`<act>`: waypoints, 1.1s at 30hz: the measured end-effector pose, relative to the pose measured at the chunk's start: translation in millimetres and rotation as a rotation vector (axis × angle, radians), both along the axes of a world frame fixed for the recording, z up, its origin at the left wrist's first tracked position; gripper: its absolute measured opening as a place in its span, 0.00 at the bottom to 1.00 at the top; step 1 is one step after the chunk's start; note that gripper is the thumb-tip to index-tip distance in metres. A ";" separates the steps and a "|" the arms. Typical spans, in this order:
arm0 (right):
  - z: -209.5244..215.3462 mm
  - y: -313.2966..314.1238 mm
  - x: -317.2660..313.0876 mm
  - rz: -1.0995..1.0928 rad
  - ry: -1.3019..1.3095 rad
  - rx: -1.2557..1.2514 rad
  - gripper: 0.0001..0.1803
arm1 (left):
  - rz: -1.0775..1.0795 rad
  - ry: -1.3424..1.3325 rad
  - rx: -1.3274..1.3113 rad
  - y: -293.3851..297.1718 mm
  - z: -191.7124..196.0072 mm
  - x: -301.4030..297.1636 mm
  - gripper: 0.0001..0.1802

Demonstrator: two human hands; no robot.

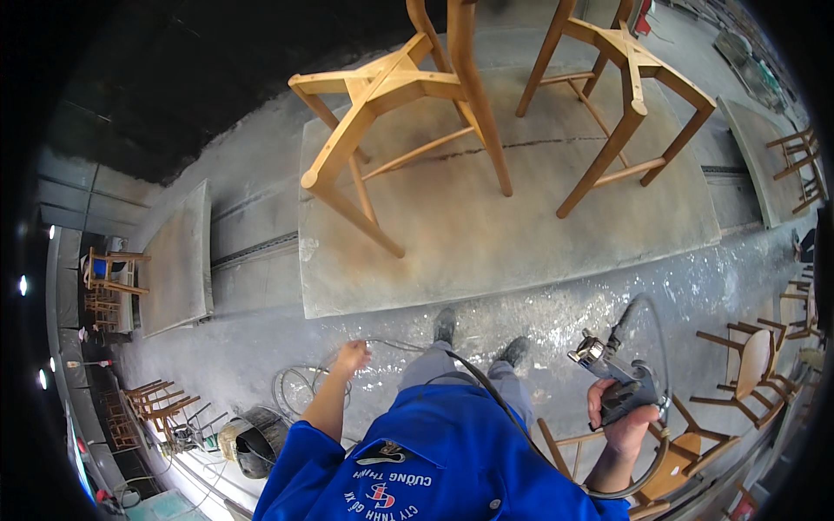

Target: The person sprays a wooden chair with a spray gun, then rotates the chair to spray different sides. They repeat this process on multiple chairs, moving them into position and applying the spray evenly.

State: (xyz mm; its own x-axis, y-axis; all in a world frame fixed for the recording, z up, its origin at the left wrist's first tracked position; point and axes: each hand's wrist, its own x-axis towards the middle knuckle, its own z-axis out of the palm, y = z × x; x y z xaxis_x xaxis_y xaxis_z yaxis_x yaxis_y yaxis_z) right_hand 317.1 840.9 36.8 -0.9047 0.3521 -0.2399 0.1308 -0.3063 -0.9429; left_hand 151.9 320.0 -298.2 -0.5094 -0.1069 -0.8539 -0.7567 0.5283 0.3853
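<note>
My right hand [618, 420] is wrapped around the dark handle of a spray gun [632, 388]. Its metal head points to the upper left, with a hose attached. My left hand [353, 357] is out to the left at waist height, fingers curled; a thin hose [395, 345] passes right beside it, and I cannot tell whether they grip it. Ahead, two seatless wooden chair frames stand on a large stained flat board [512, 226]. The left chair frame [382, 95] has a lighter yellow top; the right chair frame [621, 52] is browner. Both hands are apart from them.
Coiled hose [291, 386] lies on the wet-looking floor at left, near a dark-mouthed bucket [258, 441]. Chairs [751, 365] crowd the right, and more wooden frames [156, 399] stand at left. Other boards [178, 265] flank the main one. A dark wall rises at the far left.
</note>
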 end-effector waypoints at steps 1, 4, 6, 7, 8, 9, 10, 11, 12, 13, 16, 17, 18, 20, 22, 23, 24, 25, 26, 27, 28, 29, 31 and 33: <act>5.1 10.1 0.7 -0.021 0.046 0.009 0.53 | -0.006 -0.014 0.013 1.7 1.9 16.7 0.22; 18.3 39.4 2.3 0.088 0.039 0.169 0.51 | 0.064 -0.115 -0.051 11.6 7.1 61.5 0.21; 20.4 46.4 1.5 0.053 0.081 0.278 0.50 | 0.087 -0.157 -0.091 17.7 8.0 76.8 0.20; 21.4 47.3 1.9 0.035 0.104 0.326 0.50 | 0.096 -0.166 -0.089 17.4 10.0 82.1 0.20; 21.9 47.4 2.3 0.015 0.114 0.340 0.49 | 0.106 -0.189 -0.102 16.5 11.9 85.0 0.21; 22.7 46.0 3.2 0.009 0.113 0.333 0.49 | 0.113 -0.170 -0.076 13.8 13.9 84.7 0.21; 23.2 43.8 3.8 0.022 0.117 0.324 0.48 | 0.118 -0.160 -0.062 10.3 15.8 80.7 0.22; 23.7 40.3 4.4 0.025 0.131 0.311 0.48 | 0.112 -0.148 -0.059 7.4 16.1 73.6 0.23; 24.6 35.9 4.7 0.072 0.108 0.314 0.48 | 0.122 -0.110 -0.037 1.5 17.9 65.2 0.23; 26.3 30.8 5.1 0.106 0.093 0.312 0.47 | 0.152 -0.100 -0.036 -4.0 18.2 52.6 0.23; 28.3 1.5 5.0 0.063 0.077 0.445 0.47 | 0.170 -0.051 -0.039 -32.5 15.2 -2.5 0.24; 28.3 -11.9 3.7 0.028 0.072 0.514 0.47 | 0.187 -0.035 -0.013 -45.6 11.9 -26.8 0.25; 28.2 -28.8 2.7 -0.041 0.070 0.542 0.46 | 0.207 -0.020 0.008 -62.2 8.7 -54.6 0.25; 28.5 -62.0 0.4 -0.028 0.063 0.499 0.45 | 0.279 0.060 0.060 -96.1 0.3 -112.8 0.24; 28.6 -98.8 -5.0 0.035 0.011 0.495 0.45 | 0.385 0.170 0.172 -133.4 -2.9 -175.4 0.23; 27.9 -122.1 -8.0 -0.010 0.016 0.496 0.45 | 0.440 0.214 0.236 -148.9 -2.2 -210.0 0.22; 25.4 -143.1 -12.5 -0.074 0.038 0.534 0.45 | 0.524 0.234 0.314 -160.8 -0.6 -248.5 0.20; 23.0 -162.2 -16.8 -0.134 0.059 0.571 0.45 | 0.609 0.246 0.366 -169.5 3.7 -286.6 0.18; 22.0 -178.5 -19.4 -0.206 0.038 0.607 0.44 | 0.641 0.298 0.431 -173.7 11.7 -323.4 0.17; 21.9 -193.6 -20.4 -0.277 0.017 0.639 0.44 | 0.701 0.343 0.457 -169.1 20.6 -354.0 0.16; 23.1 -210.0 -20.7 -0.349 -0.006 0.666 0.44 | 0.635 0.419 0.405 -160.3 31.4 -378.7 0.18; 24.8 -224.3 -21.2 -0.335 0.006 0.655 0.44 | 0.593 0.499 0.314 -148.3 47.9 -402.7 0.19; 27.3 -245.5 -26.0 -0.321 0.062 0.645 0.44 | 0.496 0.601 0.331 -104.4 87.5 -443.0 0.25; 27.3 -268.9 -30.9 -0.360 0.018 0.708 0.45 | 0.325 0.665 0.412 -52.6 129.3 -464.0 0.30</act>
State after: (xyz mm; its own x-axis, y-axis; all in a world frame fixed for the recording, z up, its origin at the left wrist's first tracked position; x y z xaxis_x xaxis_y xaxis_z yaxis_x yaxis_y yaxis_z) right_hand 286.2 572.0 64.2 -0.7078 0.6872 0.1634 0.1210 0.3458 -0.9305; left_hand -312.0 267.4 -168.9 -0.9174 -0.0808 -0.3897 -0.3939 0.0433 0.9181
